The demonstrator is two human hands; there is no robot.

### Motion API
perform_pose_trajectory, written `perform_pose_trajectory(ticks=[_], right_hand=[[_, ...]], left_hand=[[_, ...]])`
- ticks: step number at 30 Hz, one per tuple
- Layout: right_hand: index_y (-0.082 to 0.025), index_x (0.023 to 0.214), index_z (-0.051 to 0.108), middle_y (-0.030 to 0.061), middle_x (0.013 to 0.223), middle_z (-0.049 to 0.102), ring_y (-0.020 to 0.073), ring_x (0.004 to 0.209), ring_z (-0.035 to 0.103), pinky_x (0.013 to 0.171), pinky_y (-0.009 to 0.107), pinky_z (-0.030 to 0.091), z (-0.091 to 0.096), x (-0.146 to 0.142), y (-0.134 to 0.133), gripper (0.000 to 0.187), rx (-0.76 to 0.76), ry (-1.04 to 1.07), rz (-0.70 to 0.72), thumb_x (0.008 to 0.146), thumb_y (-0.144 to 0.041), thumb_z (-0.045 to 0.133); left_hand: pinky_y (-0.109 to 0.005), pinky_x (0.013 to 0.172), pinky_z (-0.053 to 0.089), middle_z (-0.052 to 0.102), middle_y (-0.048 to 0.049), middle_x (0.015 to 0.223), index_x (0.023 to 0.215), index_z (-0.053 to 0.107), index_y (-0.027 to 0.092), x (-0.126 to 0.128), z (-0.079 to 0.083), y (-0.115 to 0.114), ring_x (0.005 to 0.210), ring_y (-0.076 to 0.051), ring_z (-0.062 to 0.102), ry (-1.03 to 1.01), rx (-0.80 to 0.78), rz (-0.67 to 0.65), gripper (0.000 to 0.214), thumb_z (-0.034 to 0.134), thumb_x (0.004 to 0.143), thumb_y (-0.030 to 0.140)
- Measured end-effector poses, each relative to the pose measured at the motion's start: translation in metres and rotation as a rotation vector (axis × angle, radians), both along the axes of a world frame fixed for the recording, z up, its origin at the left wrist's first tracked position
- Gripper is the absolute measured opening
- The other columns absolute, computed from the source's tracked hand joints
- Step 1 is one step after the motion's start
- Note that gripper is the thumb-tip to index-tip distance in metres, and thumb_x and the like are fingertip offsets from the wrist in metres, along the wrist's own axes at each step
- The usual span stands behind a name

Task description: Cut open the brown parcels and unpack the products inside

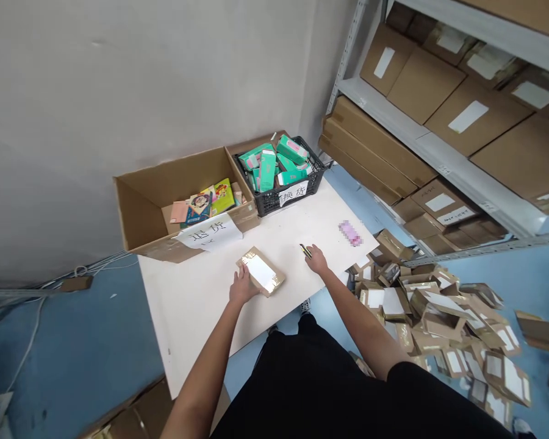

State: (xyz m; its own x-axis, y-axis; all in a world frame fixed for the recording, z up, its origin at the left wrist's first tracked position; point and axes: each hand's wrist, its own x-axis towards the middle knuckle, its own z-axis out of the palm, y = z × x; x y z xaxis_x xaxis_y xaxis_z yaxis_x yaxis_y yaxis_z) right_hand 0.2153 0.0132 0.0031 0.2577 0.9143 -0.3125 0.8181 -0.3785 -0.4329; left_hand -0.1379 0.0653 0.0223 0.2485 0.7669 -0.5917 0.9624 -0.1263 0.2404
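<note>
From where I stood, the parcel [262, 272] lay flat on the white table [283, 228], just in front of the open carton [139, 207]. The left hand [242, 286] was at the parcel's left end, fingers over its edge and top; I could not tell whether it gripped or merely pressed. The right hand [317, 260] was closed around a slim cutter [305, 250], apart from the parcel; the blade was too small to make out. The step in hand, as I judged it, was steadying the parcel with the cutter at the ready. Doing it well called for firm, even pressure from the left hand, fingertips off any taped seam, and the cutter's tip directed away from the supporting hand. The black basket [268, 204] stood beside the carton, beyond the working area.
</note>
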Motion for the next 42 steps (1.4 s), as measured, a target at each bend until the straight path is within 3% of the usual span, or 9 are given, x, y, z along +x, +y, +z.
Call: perform_pose_trajectory(ticks=[3, 5, 11, 14, 20, 23, 26, 34, 42], right_hand=[[-0.016, 0.157, 0.051, 0.0180, 0.156, 0.058, 0.0292, 0.147, 0.052, 0.120, 0.038, 0.041, -0.020, 0.043, 0.006, 0.057, -0.160, 0.017, -0.096, 0.102, -0.029, 0.058], [-0.017, 0.156, 0.051, 0.0193, 0.149, 0.062, 0.0294, 0.138, 0.060, 0.111, 0.036, 0.048, -0.035, 0.054, 0.011, 0.059, -0.270, 0.042, -0.142, 0.101, -0.034, 0.062], [-0.018, 0.144, 0.052, 0.0154, 0.128, 0.071, 0.0238, 0.108, 0.073, 0.086, 0.030, 0.055, -0.063, 0.037, 0.024, 0.049, -0.382, 0.107, -0.099, 0.097, -0.025, 0.067], [-0.019, 0.143, 0.051, 0.0113, 0.116, 0.076, 0.0218, 0.097, 0.075, 0.080, 0.027, 0.055, -0.051, 0.016, 0.036, 0.045, -0.321, 0.175, -0.019, 0.100, -0.023, 0.064], [-0.025, 0.171, 0.019, 0.0103, 0.137, 0.072, 0.0270, 0.113, 0.073, 0.094, 0.033, 0.055, 0.013, -0.066, 0.058, 0.072, -0.033, 0.303, 0.338, 0.106, -0.027, 0.049], [-0.028, 0.172, 0.022, 0.0076, 0.145, 0.068, 0.0276, 0.118, 0.071, 0.098, 0.035, 0.054, 0.035, -0.111, 0.062, 0.068, -0.027, 0.288, 0.464, 0.107, -0.028, 0.043], [-0.030, 0.170, 0.030, 0.0057, 0.149, 0.066, 0.0271, 0.122, 0.069, 0.099, 0.036, 0.053, 0.042, -0.136, 0.065, 0.068, -0.109, 0.169, 0.517, 0.103, -0.020, 0.044], [-0.028, 0.170, 0.032, 0.0065, 0.143, 0.071, 0.0277, 0.115, 0.071, 0.095, 0.032, 0.051, 0.052, -0.133, 0.068, 0.074, -0.144, 0.039, 0.598, 0.099, -0.017, 0.051], [-0.030, 0.166, 0.033, 0.0037, 0.151, 0.066, 0.0250, 0.116, 0.071, 0.095, 0.030, 0.051, 0.046, -0.136, 0.054, 0.069, -0.124, -0.019, 0.526, 0.100, -0.019, 0.049]], left_hand=[[-0.049, 0.120, 0.047, -0.011, -0.0082, 0.182, 0.174, -0.007, 0.030, 0.009, -0.003, -0.005, 0.167, -0.041, 0.009, 0.015, -0.024, -0.039, 0.133, 0.082, 0.080, 0.061], [-0.050, 0.116, 0.050, -0.012, -0.0073, 0.182, 0.173, -0.010, 0.033, 0.015, -0.003, -0.008, 0.167, -0.042, 0.009, 0.031, -0.049, -0.023, 0.134, 0.082, 0.080, 0.061], [-0.053, 0.116, 0.047, -0.017, -0.0070, 0.181, 0.171, -0.019, 0.036, 0.017, 0.001, -0.013, 0.165, -0.046, 0.013, 0.015, -0.126, 0.032, 0.137, 0.081, 0.080, 0.061], [-0.052, 0.116, 0.047, -0.018, -0.0058, 0.181, 0.171, -0.018, 0.037, 0.018, 0.002, -0.016, 0.164, -0.047, 0.017, -0.009, -0.119, 0.058, 0.138, 0.082, 0.079, 0.060], [-0.047, 0.115, 0.047, -0.023, -0.0062, 0.179, 0.171, -0.019, 0.032, 0.038, 0.003, -0.023, 0.159, -0.042, 0.031, -0.098, -0.085, 0.150, 0.139, 0.081, 0.078, 0.057], [-0.046, 0.112, 0.049, -0.024, -0.0041, 0.179, 0.172, -0.017, 0.031, 0.049, 0.001, -0.026, 0.155, -0.041, 0.039, -0.113, -0.086, 0.206, 0.140, 0.081, 0.076, 0.057], [-0.047, 0.109, 0.051, -0.023, -0.0002, 0.179, 0.173, -0.013, 0.033, 0.053, -0.001, -0.027, 0.151, -0.041, 0.043, -0.126, -0.097, 0.234, 0.138, 0.081, 0.073, 0.053], [-0.052, 0.108, 0.054, -0.018, -0.0023, 0.181, 0.174, -0.008, 0.034, 0.060, 0.000, -0.023, 0.143, -0.043, 0.051, -0.147, -0.099, 0.255, 0.143, 0.087, 0.068, 0.052], [-0.050, 0.108, 0.055, -0.013, -0.0023, 0.182, 0.173, -0.005, 0.040, 0.065, 0.002, -0.023, 0.148, -0.042, 0.047, -0.164, -0.094, 0.240, 0.138, 0.089, 0.071, 0.048]])
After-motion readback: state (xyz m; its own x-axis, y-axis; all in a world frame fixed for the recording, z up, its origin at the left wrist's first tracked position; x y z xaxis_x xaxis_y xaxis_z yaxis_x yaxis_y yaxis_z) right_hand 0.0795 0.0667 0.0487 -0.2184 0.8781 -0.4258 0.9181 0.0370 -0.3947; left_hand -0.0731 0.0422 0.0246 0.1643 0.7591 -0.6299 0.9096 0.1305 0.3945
